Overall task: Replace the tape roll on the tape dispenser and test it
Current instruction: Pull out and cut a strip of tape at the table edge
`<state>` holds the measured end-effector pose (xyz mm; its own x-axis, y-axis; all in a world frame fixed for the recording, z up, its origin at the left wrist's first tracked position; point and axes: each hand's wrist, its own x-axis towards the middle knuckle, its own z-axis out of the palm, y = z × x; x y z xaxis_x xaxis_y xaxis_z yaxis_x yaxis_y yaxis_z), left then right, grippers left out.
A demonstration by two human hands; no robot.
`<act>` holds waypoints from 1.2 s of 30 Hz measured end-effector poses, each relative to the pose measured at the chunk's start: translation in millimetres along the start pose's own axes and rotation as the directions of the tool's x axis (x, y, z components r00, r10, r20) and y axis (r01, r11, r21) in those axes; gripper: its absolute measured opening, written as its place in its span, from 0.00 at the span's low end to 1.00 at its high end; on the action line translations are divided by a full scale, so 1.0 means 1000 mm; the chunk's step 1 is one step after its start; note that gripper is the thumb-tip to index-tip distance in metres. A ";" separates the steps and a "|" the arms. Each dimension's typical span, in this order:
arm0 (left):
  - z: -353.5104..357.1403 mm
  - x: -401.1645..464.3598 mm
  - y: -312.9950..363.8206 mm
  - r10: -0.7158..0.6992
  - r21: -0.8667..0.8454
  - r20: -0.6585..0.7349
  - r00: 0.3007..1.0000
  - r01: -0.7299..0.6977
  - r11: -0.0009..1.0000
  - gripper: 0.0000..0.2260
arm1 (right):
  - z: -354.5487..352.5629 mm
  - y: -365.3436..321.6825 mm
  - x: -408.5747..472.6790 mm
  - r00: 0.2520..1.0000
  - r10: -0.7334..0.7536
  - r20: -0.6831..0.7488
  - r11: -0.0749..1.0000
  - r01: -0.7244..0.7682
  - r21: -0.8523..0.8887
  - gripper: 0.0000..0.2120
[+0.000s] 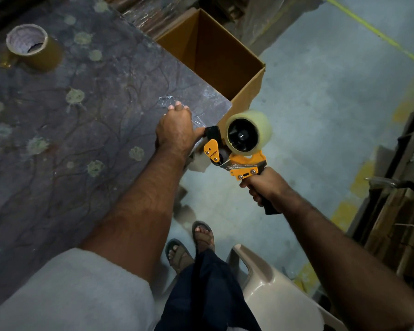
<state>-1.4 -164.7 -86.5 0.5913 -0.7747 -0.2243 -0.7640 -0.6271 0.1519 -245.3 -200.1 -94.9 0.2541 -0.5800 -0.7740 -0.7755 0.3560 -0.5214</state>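
Closest in, the person stands with two sandalled feet [191, 244] on the pale concrete floor [320, 103], a beige plastic chair [273, 290] just beside the right leg.

The right hand [265, 191] is wrapped tight around the black handle of the orange tape dispenser [237, 154], fingers curled fully about the grip. The dispenser hangs in the air just off the corner of the table [58, 139], its head pointing toward the table edge. A clear tape roll [249, 132] sits mounted on the dispenser's hub, above and ahead of the gripping hand, and looks slightly blurred.

The left hand [175, 130] lies at the table's near corner, just beside the dispenser's front end. Its thumb reaches toward the black front piece of the dispenser, and its fingers extend forward over a crinkled strip of clear tape [170, 102] lying on the patterned table covering. Whether those fingers press flat or pinch the tape I cannot tell from here.

Beyond the table corner an open cardboard box [215, 56] stands on the floor, touching the table edge.

Farthest off, at the table's far left, a brown tape roll [32, 47] lies well apart from both hands.
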 end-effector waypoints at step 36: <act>-0.029 -0.027 -0.044 0.084 -0.548 0.094 0.992 -0.019 0.836 0.25 | -0.018 -0.037 -0.061 0.957 -0.029 0.289 0.855 -0.126 0.503 0.18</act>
<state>23.6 -118.3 -59.3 0.4982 -0.8135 -0.2999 -0.5085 -0.5543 0.6589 -242.8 -191.4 -22.4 0.4331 -0.3534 -0.8292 -0.4043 0.7460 -0.5292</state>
